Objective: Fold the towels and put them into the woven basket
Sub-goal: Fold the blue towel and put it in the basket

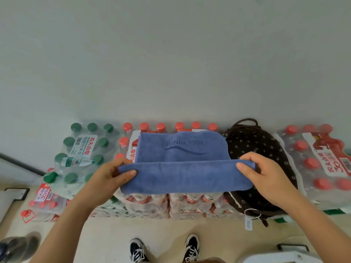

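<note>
By a grey wall [171,54], bottle packs [148,205] bear a blue towel [180,179]; left hand [112,177] and right hand [260,173] pinch its fold.

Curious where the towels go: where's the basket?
In the head view, right of centre: the woven basket sits atop bottle packs, just right of the blue towel.

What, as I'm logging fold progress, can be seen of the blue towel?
The blue plush microfibre-looking towel bears a darker YOGA FITNESS print and wave line, upside down to the camera. Its far part lies flat on shrink-wrapped packs of red-capped bottles; its near part is doubled over, pinched at each end by the left hand and right hand. Its right edge reaches the dark woven basket.
</note>
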Available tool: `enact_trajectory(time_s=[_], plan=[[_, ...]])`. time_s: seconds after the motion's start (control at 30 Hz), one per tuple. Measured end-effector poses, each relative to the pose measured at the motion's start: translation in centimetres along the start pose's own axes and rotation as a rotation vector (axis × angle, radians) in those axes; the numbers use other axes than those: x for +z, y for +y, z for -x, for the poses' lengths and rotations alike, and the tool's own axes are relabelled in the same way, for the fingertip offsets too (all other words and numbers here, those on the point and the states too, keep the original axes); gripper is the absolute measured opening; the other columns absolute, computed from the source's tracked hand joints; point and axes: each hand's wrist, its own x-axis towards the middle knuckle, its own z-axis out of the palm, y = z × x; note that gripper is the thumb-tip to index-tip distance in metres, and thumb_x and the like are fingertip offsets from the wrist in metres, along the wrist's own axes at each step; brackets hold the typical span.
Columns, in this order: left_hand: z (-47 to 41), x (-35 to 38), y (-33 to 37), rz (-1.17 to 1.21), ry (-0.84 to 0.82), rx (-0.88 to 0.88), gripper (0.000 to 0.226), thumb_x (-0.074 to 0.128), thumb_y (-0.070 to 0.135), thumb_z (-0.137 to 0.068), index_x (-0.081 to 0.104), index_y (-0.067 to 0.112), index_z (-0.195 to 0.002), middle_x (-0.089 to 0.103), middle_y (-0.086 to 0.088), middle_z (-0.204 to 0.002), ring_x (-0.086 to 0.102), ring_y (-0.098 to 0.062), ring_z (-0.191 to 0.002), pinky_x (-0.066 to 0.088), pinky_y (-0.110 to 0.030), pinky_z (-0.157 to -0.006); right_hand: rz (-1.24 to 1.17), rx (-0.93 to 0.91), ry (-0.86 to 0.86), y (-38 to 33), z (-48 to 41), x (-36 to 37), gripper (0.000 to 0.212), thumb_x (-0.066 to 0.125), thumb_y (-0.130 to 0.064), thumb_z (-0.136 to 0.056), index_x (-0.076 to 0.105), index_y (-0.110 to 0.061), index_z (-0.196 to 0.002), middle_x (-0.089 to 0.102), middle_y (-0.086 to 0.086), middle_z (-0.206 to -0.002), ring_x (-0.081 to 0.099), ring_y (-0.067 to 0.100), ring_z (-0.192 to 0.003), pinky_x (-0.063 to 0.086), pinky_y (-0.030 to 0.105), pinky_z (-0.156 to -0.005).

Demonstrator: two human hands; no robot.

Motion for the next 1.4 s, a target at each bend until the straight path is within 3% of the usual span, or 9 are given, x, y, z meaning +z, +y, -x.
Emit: enact_trajectory(time_s=[0.07, 0.13, 0.3, 0.47, 0.7, 0.83, 0.93, 1.2, 1.4], plan=[[-1.8, 0.4, 0.5, -0.036, 0.123, 0.055, 0.012, 0.065, 0.019, -0.090, 0.064, 0.026, -0.081, 0.064, 0.005, -0.072, 0.056, -0.004, -0.066, 0.045, -0.018, -0.063, -0.024, 0.025, 0.057, 0.4, -1.9, 0.3, 0.014, 0.059, -0.022, -0.092, 0.063, -0.021, -0.079, 0.063, -0.004, -0.070, 0.056, 0.009, -0.064, 0.045, 0.020, -0.061], [-3.8, 1.1, 1.0, -0.004, 0.225, 0.058, 0.010, 0.062, 0.019, -0.092, 0.062, 0.023, -0.083, 0.064, 0.002, -0.076, 0.057, -0.003, -0.069, 0.046, -0.019, -0.066, -0.025, 0.052, 0.128, 0.8, -4.2, 0.8, 0.013, 0.059, -0.023, -0.092, 0.063, -0.020, -0.080, 0.063, 0.000, -0.072, 0.058, 0.017, -0.069, 0.046, 0.031, -0.064], [-8.9, 2.9, 0.9, -0.045, 0.408, -0.057, 0.017, 0.053, 0.018, -0.097, 0.051, 0.022, -0.080, 0.058, 0.003, -0.076, 0.053, -0.008, -0.069, 0.039, -0.024, -0.061, -0.073, 0.160, 0.220, 1.8, -9.5, 2.1, 0.013, 0.058, -0.025, -0.092, 0.061, -0.016, -0.083, 0.063, 0.002, -0.076, 0.056, 0.017, -0.071, 0.044, 0.031, -0.064], [-11.5, 3.0, -0.5, -0.198, 0.384, -0.133, 0.006, 0.051, 0.019, -0.097, 0.055, 0.016, -0.093, 0.059, 0.005, -0.079, 0.053, -0.008, -0.070, 0.037, -0.023, -0.058, -0.014, 0.243, 0.217, 3.4, -12.1, 3.7, 0.013, 0.051, -0.025, -0.096, 0.058, -0.014, -0.091, 0.060, -0.002, -0.081, 0.055, 0.015, -0.076, 0.041, 0.027, -0.064], [-12.6, 1.7, -1.0, -0.299, 0.328, -0.224, 0.006, 0.058, 0.019, -0.092, 0.063, 0.017, -0.088, 0.064, 0.000, -0.080, 0.056, -0.016, -0.072, 0.040, -0.030, -0.059, 0.057, 0.279, 0.201, 4.5, -12.7, 4.8, 0.012, 0.046, -0.026, -0.099, 0.054, -0.017, -0.097, 0.056, -0.007, -0.083, 0.053, 0.010, -0.076, 0.039, 0.022, -0.060], [-13.0, 1.4, -1.2, -0.294, 0.319, -0.273, 0.015, 0.057, 0.024, -0.093, 0.066, 0.014, -0.086, 0.066, -0.004, -0.081, 0.057, -0.021, -0.073, 0.044, -0.034, -0.065, 0.096, 0.283, 0.196, 4.8, -12.9, 5.1, 0.013, 0.045, -0.028, -0.099, 0.054, -0.018, -0.097, 0.057, -0.009, -0.083, 0.054, 0.009, -0.077, 0.041, 0.026, -0.061], [-13.3, 1.4, -1.1, -0.294, 0.318, -0.303, 0.022, 0.054, 0.027, -0.094, 0.066, 0.014, -0.081, 0.063, -0.003, -0.075, 0.052, -0.017, -0.066, 0.040, -0.031, -0.060, 0.112, 0.291, 0.191, 5.0, -13.1, 5.2, 0.014, 0.045, -0.029, -0.099, 0.054, -0.018, -0.097, 0.057, -0.009, -0.083, 0.055, 0.010, -0.078, 0.045, 0.029, -0.065], [-13.4, 1.5, -1.3, -0.247, 0.349, -0.294, 0.024, 0.049, 0.024, -0.098, 0.066, 0.009, -0.091, 0.066, -0.009, -0.086, 0.056, -0.021, -0.076, 0.042, -0.031, -0.066, 0.086, 0.241, 0.203, 4.5, -13.2, 5.1, 0.018, 0.040, -0.029, -0.101, 0.053, -0.017, -0.095, 0.058, -0.006, -0.083, 0.057, 0.014, -0.078, 0.045, 0.032, -0.065], [-13.2, 2.1, -1.5, -0.388, 0.399, -0.268, 0.022, 0.048, 0.028, -0.097, 0.062, 0.013, -0.091, 0.062, 0.000, -0.077, 0.057, -0.021, -0.075, 0.038, -0.032, -0.060, 0.313, 0.239, 0.089, 3.8, -14.2, 4.4, 0.025, 0.030, -0.034, -0.102, 0.045, -0.015, -0.098, 0.057, 0.002, -0.080, 0.057, 0.021, -0.073, 0.050, 0.043, -0.066]])
